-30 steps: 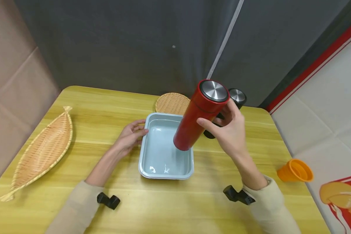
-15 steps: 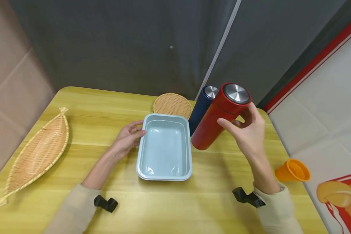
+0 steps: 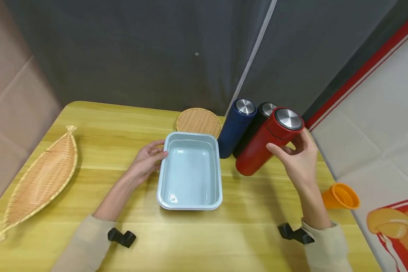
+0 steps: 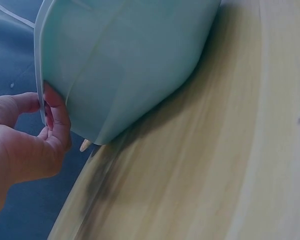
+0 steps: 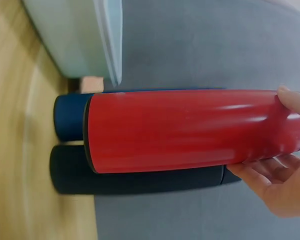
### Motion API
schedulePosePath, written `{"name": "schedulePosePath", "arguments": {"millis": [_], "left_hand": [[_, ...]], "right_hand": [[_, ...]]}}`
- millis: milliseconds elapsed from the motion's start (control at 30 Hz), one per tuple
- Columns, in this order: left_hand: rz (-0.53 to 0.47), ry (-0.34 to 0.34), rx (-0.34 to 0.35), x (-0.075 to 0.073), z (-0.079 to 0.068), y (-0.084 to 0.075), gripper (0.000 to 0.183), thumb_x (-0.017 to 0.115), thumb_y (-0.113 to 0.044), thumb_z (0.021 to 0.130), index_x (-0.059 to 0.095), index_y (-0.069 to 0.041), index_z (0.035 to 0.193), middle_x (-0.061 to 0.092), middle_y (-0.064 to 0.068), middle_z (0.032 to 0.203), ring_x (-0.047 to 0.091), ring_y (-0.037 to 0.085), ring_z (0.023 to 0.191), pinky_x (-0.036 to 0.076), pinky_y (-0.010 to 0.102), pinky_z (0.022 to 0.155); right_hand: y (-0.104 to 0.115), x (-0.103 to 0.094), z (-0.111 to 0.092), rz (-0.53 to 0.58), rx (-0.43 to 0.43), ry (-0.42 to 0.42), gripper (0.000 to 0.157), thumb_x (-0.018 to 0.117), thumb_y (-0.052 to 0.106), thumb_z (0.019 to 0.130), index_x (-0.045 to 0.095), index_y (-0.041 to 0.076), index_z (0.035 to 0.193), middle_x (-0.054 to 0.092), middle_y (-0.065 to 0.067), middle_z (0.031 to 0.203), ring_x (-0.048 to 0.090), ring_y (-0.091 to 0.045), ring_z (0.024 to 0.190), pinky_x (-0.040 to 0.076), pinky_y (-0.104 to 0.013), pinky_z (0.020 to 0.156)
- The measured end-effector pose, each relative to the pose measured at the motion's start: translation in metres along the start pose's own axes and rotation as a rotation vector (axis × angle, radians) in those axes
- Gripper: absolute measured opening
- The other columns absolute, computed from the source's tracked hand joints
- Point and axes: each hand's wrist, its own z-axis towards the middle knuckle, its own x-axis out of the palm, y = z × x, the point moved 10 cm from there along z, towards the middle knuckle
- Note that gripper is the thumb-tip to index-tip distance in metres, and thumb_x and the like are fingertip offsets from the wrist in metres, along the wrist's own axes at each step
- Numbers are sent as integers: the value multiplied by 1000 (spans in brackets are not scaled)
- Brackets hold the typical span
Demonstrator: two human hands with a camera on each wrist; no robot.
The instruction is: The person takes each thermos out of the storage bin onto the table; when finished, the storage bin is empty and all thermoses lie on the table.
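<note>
My right hand [image 3: 299, 158] grips a red thermos flask [image 3: 265, 145] near its silver-topped lid, thumb on one side and fingers round the other. In the right wrist view the red flask [image 5: 185, 130] overlaps a blue flask [image 5: 70, 117] and a black flask [image 5: 70, 170], its base a little above the table. My left hand [image 3: 147, 160] pinches the left rim of a light blue rectangular basin [image 3: 190, 173]. The left wrist view has the thumb on the rim and the fingers of the left hand [image 4: 35, 135] under it, against the basin's outer wall [image 4: 130, 60].
Behind the basin lies a round woven mat [image 3: 198, 120]. A leaf-shaped wicker basket [image 3: 42, 181] is at the left of the wooden table [image 3: 190, 241]. An orange cup [image 3: 340, 196] stands at the right edge by the wall. A dark grey curtain [image 3: 139, 56] hangs behind the table.
My right hand has carried the red flask from over the basin to the right, in front of the black flask. The blue flask has come into sight. My left hand keeps its place on the rim.
</note>
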Motion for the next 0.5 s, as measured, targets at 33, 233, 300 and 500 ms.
{"name": "schedulePosePath", "arguments": {"millis": [33,233,300,500], "left_hand": [[-2,1,0,0,-1,0,56,56,-1,95,33,-4,146,49,22,125,61,20,92,55,36,79],[-5,11,6,1,-1,0,56,57,-2,95,32,-4,146,47,24,128,61,22,95,55,36,79],[-2,13,5,1,0,0,57,57,-2,95,32,-4,146,47,24,129,61,23,96,56,35,79],[4,7,-2,0,0,1,55,57,-3,96,33,-5,146,45,26,131,60,27,99,55,37,80]], "right_hand": [[-3,-3,-1,1,1,-1,61,76,-12,72,58,3,128,59,-16,117,57,-26,98,55,-22,76],[-21,-26,-4,-58,35,-50,59,75,-11,74,58,4,128,60,-14,115,57,-25,100,54,-19,77],[-28,-35,-4,-99,57,-69,58,75,-10,75,58,5,128,60,-12,116,57,-24,101,53,-18,77],[-54,-59,2,-212,142,-110,57,78,0,77,58,11,129,60,-7,116,55,-21,104,51,-16,77]]}}
